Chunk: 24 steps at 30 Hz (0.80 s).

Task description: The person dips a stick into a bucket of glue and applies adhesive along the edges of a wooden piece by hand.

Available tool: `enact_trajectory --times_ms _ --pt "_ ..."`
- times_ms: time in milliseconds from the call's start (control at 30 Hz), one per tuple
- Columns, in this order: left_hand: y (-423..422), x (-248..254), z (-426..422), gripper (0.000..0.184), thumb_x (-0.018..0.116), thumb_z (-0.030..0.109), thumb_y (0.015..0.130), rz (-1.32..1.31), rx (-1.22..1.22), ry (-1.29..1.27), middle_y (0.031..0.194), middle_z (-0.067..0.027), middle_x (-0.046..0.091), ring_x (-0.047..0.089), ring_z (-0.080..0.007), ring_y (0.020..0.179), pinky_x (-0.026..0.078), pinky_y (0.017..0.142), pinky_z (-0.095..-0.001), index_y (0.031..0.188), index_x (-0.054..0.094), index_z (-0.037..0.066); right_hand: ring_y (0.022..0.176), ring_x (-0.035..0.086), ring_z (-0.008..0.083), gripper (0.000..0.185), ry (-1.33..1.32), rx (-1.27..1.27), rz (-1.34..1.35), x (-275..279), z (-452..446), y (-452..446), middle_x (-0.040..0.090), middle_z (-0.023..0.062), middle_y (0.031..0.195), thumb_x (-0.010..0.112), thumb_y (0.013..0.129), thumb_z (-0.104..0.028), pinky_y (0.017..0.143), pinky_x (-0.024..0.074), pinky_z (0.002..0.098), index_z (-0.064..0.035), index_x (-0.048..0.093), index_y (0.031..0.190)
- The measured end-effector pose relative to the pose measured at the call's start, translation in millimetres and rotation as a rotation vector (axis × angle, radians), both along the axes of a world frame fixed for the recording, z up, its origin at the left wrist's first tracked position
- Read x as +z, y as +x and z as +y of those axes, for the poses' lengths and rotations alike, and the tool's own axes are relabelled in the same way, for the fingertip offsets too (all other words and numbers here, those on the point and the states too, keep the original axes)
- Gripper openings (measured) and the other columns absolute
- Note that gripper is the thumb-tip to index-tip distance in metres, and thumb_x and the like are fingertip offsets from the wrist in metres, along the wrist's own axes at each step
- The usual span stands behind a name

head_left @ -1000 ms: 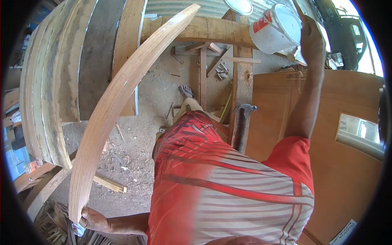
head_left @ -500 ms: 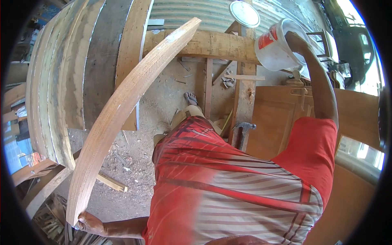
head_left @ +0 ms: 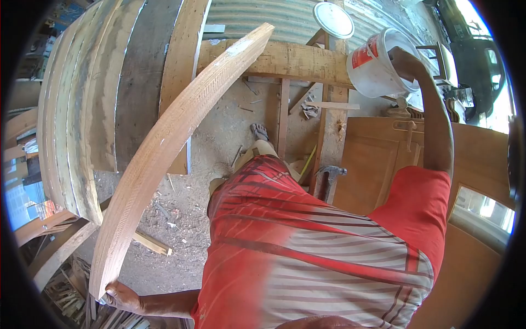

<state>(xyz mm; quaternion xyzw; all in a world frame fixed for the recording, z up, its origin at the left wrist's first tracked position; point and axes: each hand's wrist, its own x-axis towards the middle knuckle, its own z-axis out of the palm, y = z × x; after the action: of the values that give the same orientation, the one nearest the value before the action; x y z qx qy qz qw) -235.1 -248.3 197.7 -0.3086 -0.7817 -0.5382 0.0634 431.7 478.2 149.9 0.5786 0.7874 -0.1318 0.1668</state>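
My left hand point(head_left: 124, 298) is closed around the near end of a long wooden board point(head_left: 164, 137), which slants up and away across the view. Its far end reaches over a wooden beam point(head_left: 298, 61), and a whitish smear marks the surface there. At the upper right, my right hand point(head_left: 404, 62) reaches into the mouth of a translucent white plastic bucket point(head_left: 359, 77) with a red label. The fingers are hidden inside the bucket, so what they hold, if anything, does not show. A round white lid point(head_left: 333, 20) lies near the bucket.
Several planks point(head_left: 134, 93) stand side by side at left. A hammer point(head_left: 330, 181) rests on the bench timber near my waist, with a panelled wooden door point(head_left: 364, 159) to its right. Wood scraps point(head_left: 68, 296) lie at lower left, and debris covers the ground.
The whole view has shifted slightly. My right hand stays in the bucket, and my left hand keeps its grip on the board.
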Motion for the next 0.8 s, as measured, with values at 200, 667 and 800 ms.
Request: enact_trajectory --times_ms 200,667,800 --pt "3 3 13 0.055 0.066 0.047 0.102 -0.002 -0.041 0.021 0.135 -0.0117 0.059 0.051 -0.0245 0.127 0.037 0.115 -0.0478 0.133 0.062 0.001 0.068 0.070 0.0153 0.038 -0.105 -0.227 0.086 68 -32 -5 0.075 0.0110 0.081 0.066 0.094 -0.031 0.064 0.0557 0.0305 0.0055 0.075 0.097" --pt "10 -20 37 0.042 0.066 0.032 0.101 0.167 0.096 -0.024 0.099 -0.0148 0.068 0.061 -0.0240 0.089 0.052 0.083 -0.0433 0.112 0.067 -0.009 0.079 0.061 0.0114 0.045 0.332 -0.423 0.660 64 -133 52 0.067 0.0043 0.093 0.061 0.103 -0.031 0.071 0.0520 0.0292 0.0030 0.065 0.134" --pt "12 -38 6 0.034 0.074 0.027 0.092 -0.014 0.018 0.100 0.097 -0.0118 0.071 0.063 -0.0204 0.087 0.051 0.079 -0.0360 0.104 0.071 -0.005 0.082 0.062 0.0118 0.051 0.238 -0.297 0.929 64 -196 -34 0.068 0.0049 0.097 0.061 0.104 -0.032 0.074 0.0530 0.0274 0.0035 0.060 0.141"
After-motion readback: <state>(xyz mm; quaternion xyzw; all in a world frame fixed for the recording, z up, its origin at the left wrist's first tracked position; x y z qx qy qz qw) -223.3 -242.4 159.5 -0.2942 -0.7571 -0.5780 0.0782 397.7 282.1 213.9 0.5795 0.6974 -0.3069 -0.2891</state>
